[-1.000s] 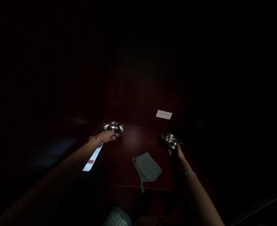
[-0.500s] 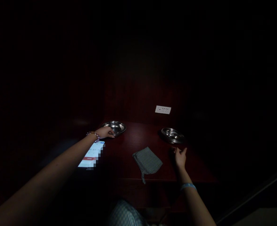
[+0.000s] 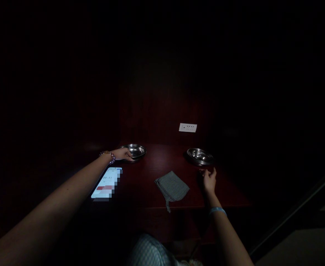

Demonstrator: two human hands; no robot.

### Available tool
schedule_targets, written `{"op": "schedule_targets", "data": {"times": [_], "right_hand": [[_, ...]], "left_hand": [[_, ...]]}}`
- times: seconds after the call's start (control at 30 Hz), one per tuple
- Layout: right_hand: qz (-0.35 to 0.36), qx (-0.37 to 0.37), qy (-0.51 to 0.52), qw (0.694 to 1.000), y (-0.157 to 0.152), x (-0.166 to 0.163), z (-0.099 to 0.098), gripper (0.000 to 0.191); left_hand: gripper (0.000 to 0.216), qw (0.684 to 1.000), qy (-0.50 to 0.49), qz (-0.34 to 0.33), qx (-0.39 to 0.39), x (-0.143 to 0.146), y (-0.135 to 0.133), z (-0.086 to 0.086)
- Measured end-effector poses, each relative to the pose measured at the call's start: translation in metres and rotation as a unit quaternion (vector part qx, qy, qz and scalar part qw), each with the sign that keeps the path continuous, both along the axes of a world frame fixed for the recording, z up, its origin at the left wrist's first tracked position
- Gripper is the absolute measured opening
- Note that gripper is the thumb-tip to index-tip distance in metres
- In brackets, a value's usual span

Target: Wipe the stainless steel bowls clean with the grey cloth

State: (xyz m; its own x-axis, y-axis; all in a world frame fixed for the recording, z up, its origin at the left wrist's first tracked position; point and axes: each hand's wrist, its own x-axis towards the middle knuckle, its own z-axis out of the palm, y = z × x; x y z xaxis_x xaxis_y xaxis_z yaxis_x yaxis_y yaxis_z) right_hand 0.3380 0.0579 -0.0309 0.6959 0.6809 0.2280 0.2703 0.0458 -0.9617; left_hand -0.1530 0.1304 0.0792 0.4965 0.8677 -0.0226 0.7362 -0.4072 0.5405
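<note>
The scene is very dark. My left hand (image 3: 123, 153) grips the near-left rim of a shiny steel bowl (image 3: 137, 150) on a dark red wooden table (image 3: 156, 173); a beaded bracelet sits on that wrist. My right hand (image 3: 208, 179) hovers just short of a second steel dish (image 3: 200, 156) at the right, fingers loosely curled and apart, holding nothing. A folded grey cloth (image 3: 171, 188) lies between my hands near the table's front edge.
A lit phone (image 3: 107, 182) lies on the table under my left forearm. A white socket plate (image 3: 187, 128) is on the dark wall behind the table. My checked clothing (image 3: 148, 253) shows at the bottom. A pale floor patch (image 3: 303, 247) appears lower right.
My right hand let go of the right dish, which now rests on the table, and drew back a little. My left hand stayed on the left bowl's rim.
</note>
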Motion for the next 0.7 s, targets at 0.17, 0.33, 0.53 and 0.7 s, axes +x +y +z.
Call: {"op": "schedule_targets", "data": {"times": [0.17,0.33,0.53,0.7], "right_hand": [[0.001,-0.009,0.0,1.0,-0.008,-0.006,0.009,0.085],[-0.027,0.016,-0.034,0.999,-0.021,-0.012,0.022,0.078],[0.192,0.074,0.04,0.978,-0.046,-0.078,0.045,0.07],[0.5,0.014,0.261,0.826,-0.073,-0.142,0.065,0.066]], "left_hand": [[0.033,0.998,0.037,0.026,0.039,-0.001,0.0,0.019],[0.03,0.981,0.01,0.07,0.179,0.012,-0.012,0.043],[0.012,0.974,-0.138,0.006,0.178,0.084,-0.058,0.05],[0.01,0.948,-0.29,-0.096,0.09,0.134,-0.116,0.011]]}}
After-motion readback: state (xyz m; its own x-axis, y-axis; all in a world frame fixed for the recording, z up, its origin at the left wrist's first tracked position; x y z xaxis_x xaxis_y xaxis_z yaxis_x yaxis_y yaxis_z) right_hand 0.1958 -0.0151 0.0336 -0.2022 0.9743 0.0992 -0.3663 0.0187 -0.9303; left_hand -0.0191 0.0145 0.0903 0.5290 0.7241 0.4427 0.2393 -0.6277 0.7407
